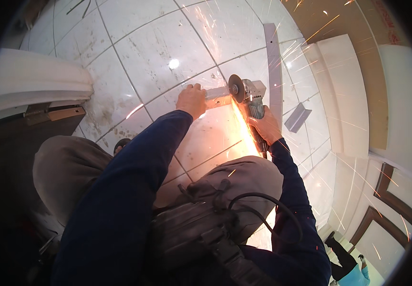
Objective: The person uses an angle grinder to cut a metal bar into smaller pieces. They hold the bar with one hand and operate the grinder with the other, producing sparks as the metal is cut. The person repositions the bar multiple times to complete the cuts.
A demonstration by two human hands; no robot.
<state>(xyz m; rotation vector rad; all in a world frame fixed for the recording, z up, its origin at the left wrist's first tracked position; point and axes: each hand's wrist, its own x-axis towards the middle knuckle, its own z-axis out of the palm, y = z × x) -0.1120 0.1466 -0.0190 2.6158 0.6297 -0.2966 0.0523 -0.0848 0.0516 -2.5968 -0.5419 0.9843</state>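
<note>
In the head view, an angle grinder [251, 102] is gripped by the right hand [265, 126], whose fingers are wrapped fully around the tool's body with no gap visible. The grinder's dark disc [236, 88] is set against a short metal bar [218, 97] lying on the white tiled floor [158, 43], and a bright stream of sparks [244, 131] is thrown from the contact point back toward the knees. The bar is pinned to the floor by the left hand [191, 100], which is closed over its near end, palm down, just beside the disc. A long grey metal strip [275, 71] is seen lying on the tiles beyond the grinder, and a small angled metal offcut [297, 117] rests to the right of it. Both forearms are covered by dark blue sleeves [134, 190]. A black cable [263, 209] is looped over the lap near the lower edge. A white moulded panel [34, 81] is seen at the left.
</note>
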